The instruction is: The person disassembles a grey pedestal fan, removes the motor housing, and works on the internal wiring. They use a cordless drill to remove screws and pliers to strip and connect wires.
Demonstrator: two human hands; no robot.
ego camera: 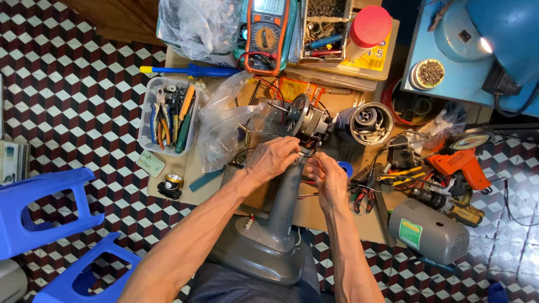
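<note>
The fan motor [307,120] is seen in the head view at the top of a grey fan stand [281,210], whose long axis runs from the base at the person's lap up and away toward the cluttered cardboard-covered bench [185,174], with the motor shaft pointed up-left toward a clear plastic bag [224,126]. The stand's neck just below the motor is gripped by the left hand [272,159], the nearer one, while thin wires beside it are pinched closed by the right hand [327,178].
</note>
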